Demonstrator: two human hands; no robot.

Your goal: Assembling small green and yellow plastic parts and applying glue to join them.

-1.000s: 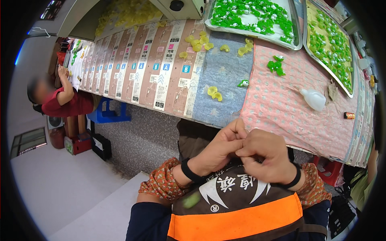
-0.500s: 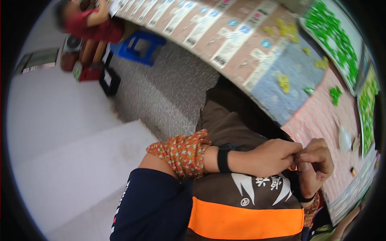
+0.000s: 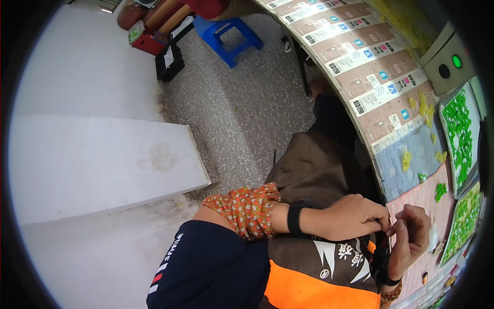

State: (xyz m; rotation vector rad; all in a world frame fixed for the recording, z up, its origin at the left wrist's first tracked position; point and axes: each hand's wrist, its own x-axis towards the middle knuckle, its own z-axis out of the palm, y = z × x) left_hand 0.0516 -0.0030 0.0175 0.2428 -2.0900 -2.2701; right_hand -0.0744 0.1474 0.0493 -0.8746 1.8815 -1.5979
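Observation:
My left hand and my right hand meet in front of my brown and orange apron, beside the table edge. Both have curled fingers, with thumb and fingertips pinched close together. Whatever lies between the fingertips is too small or hidden to make out. A pink patterned cloth covers the tabletop near my right hand. On it rests a little heap of green pieces. Partly behind my right hand is a white rounded object.
Right of the cloth stand a tray of green pieces and a tray of yellow-green pieces. Yellow pieces lie on a blue-grey cloth. A blue stool stands on the floor, near a white ledge.
The view has swung, so table, stool and trays appear shifted right. My hands stay together near the apron, with fingertips slightly farther apart. A green-lit button now shows at upper right.

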